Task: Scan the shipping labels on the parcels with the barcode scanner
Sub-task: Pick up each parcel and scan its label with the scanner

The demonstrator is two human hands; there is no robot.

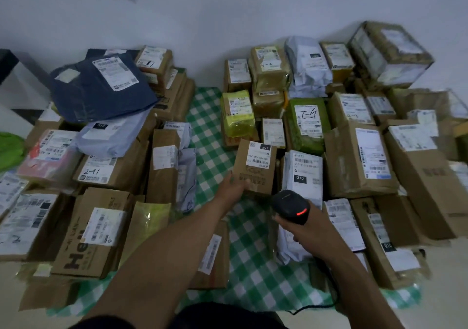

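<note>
My left hand [234,185] grips the near left edge of a small brown cardboard parcel [254,170] and holds it over the cloth in the middle of the scene. Its white shipping label [259,155], marked 15H, faces up. My right hand [302,225] grips a black barcode scanner [290,206] just below and to the right of that parcel. A red light glows on the scanner's back, and its head points toward the parcel. A black cable trails from the scanner down to the floor.
Parcels lie in two heaps on a green-and-white checked cloth [210,131]: brown boxes and a dark blue bag [101,88] at left, boxes, green and yellow packets and white bags at right. A white wall stands behind. A strip of cloth runs between the heaps.
</note>
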